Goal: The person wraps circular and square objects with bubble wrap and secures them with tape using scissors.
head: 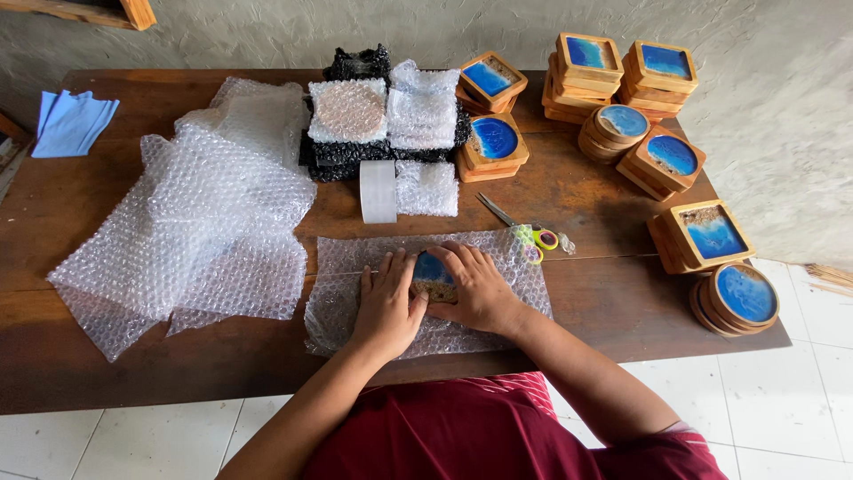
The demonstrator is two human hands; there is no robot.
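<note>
A wooden coaster with a blue resin centre (pixel 433 271) lies on a sheet of bubble wrap (pixel 355 258) near the table's front edge. My left hand (pixel 387 305) rests flat on the coaster's left side and on the wrap. My right hand (pixel 477 286) cups its right side, fingers curled over the top edge. Only a small part of the coaster shows between the hands.
A pile of bubble wrap sheets (pixel 204 213) fills the table's left. Behind lie a tape roll (pixel 378 190), wrapped bundles (pixel 391 111) and scissors (pixel 520 227). Stacks of wooden blue coasters (pixel 622 89) stand at the right. A blue cloth (pixel 71 120) lies far left.
</note>
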